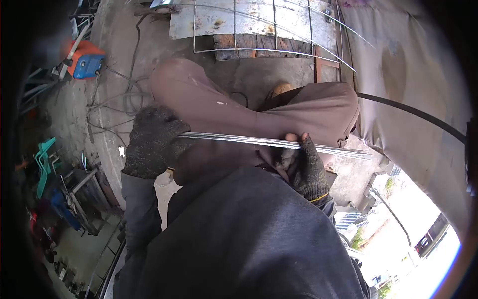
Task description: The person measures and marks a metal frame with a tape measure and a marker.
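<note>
A bundle of thin, silvery metal rods lies crosswise over my lap, sloping slightly down to the right. My left hand, in a dark knitted glove, is closed around the bundle's left end and hides that end. Farther right, my right hand grips the rods from below, with bare fingertips showing past its dark glove. Beyond this hand the rod tips fan out a little. Brown trousers cover my bent legs beneath the bundle.
Ahead, a welded wire grid rests over a metal sheet and a charred wooden block. Cables coil on the floor at left, near an orange and blue machine. A tarp hangs at right.
</note>
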Demonstrator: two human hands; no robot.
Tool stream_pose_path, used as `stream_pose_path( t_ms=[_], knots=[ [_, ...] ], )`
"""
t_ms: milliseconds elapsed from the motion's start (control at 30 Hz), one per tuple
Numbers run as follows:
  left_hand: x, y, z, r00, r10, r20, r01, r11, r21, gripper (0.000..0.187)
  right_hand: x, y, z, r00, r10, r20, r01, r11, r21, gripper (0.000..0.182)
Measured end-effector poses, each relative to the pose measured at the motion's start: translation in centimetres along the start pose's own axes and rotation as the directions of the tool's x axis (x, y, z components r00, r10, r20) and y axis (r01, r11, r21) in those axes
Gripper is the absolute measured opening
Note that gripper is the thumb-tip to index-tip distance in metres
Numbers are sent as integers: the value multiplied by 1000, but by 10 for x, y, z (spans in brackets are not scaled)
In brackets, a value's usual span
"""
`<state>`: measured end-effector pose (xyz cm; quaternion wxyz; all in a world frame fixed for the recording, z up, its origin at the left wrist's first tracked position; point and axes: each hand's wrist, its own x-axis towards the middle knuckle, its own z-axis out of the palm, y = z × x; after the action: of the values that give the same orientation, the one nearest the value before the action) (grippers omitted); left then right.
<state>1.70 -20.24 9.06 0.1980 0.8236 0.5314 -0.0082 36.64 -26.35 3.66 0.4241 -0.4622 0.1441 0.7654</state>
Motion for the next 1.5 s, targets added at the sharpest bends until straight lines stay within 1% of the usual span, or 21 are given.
stream_pose_path(
  t_ms=[67,133,200,267,333,367,400,467,533,667,800,867,933,1133,1200,1233,1267,1300,1333,1400,1500],
  knots=[
    [3,11,17,998,-56,30,56,998,1,39,3,12,0,992,-24,-125,5,988,-155,42],
    [5,17,35,991,-111,71,111,994,-4,41,-20,-15,-6,994,77,-78,-101,919,-381,44],
    [3,13,47,999,-54,4,54,998,28,46,-38,-32,5,989,62,-134,-147,410,-900,39],
    [5,13,46,999,-21,-34,22,999,24,46,-48,-32,0,949,-274,154,240,315,-918,27],
    [6,16,48,998,8,-69,-6,1000,27,45,-47,-31,18,790,-563,244,373,124,-920,30],
    [7,16,51,998,16,-57,-18,999,-30,44,-44,-37,29,734,-547,403,409,-118,-905,36],
    [8,16,51,999,12,-53,-16,997,-76,43,-37,-39,31,729,-528,436,444,-119,-888,36],
    [11,29,51,998,44,-41,-48,994,-97,36,-18,-44,33,612,-228,758,410,-728,-550,36],
    [10,45,73,984,79,-158,-94,992,-89,29,-5,-31,36,612,-170,772,470,-707,-529,36],
    [9,76,88,982,136,-129,-155,976,-150,29,6,-32,36,689,-112,716,392,-774,-497,29],
    [13,84,96,978,162,-135,-193,946,-261,30,7,-43,35,720,-100,687,475,-651,-592,22],
    [12,84,89,972,165,-164,-201,952,-230,30,3,-49,36,798,-223,560,426,-449,-785,18],
    [12,81,83,963,185,-195,-224,955,-196,30,5,-63,28,773,-223,593,403,-550,-731,19],
    [15,64,84,974,76,-213,-129,959,-250,23,1,-89,36,698,-360,620,487,-396,-778,22],
    [22,58,74,933,146,-328,-211,962,-171,20,1,-100,53,631,-325,704,406,-636,-657,26],
    [27,52,70,893,227,-388,-295,947,-125,20,7,-108,56,497,-281,821,423,-747,-512,26],
    [32,46,77,906,167,-389,-255,949,-185,19,20,-117,60,367,-257,894,478,-772,-419,24],
    [36,38,85,920,100,-379,-204,948,-244,18,25,-121,65,377,-323,868,370,-807,-461,22],
    [40,30,87,906,118,-406,-221,951,-217,18,41,-130,66,249,-324,913,327,-859,-394,19],
    [52,18,90,879,171,-445,-280,941,-192,17,71,-148,71,199,-343,918,162,-912,-376,17],
    [60,11,93,949,40,-313,-149,931,-333,17,113,-164,74,212,-392,895,180,-885,-430,19]
  ],
)
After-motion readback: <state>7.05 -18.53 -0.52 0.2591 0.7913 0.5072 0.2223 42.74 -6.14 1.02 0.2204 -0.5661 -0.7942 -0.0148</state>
